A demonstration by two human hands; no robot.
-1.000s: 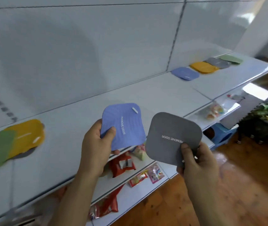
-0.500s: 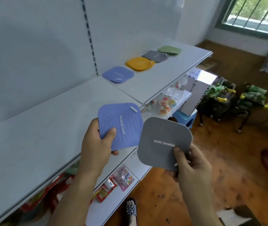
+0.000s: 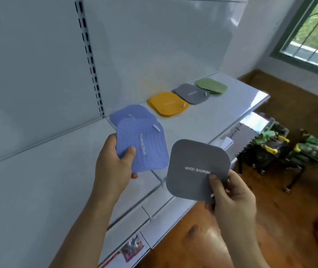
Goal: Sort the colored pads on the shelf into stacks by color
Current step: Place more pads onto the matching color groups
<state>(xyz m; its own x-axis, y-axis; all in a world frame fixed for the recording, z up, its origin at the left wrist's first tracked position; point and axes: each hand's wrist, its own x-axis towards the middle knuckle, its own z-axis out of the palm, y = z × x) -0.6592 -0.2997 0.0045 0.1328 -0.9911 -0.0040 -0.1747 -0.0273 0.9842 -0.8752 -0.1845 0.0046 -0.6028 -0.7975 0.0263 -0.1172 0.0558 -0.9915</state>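
Left hand (image 3: 113, 167) pinching blue pad (image 3: 144, 146), right hand (image 3: 231, 196) pinching grey pad (image 3: 194, 167) — above white shelf (image 3: 222, 113); wood floor (image 3: 289, 209)

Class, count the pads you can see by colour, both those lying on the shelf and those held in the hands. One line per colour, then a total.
Blue: 2, the blue pad on the shelf and the blue pad in the left hand
Grey: 2, the grey pad on the shelf and the grey pad in the right hand
Yellow: 1, the yellow pad
Green: 1, the green pad
Total: 6 visible; stacked ones beneath cannot be told.

Bright daylight enters from the window (image 3: 312, 35) at right; glare streaks the back panel (image 3: 173, 45); edges bow and blur.
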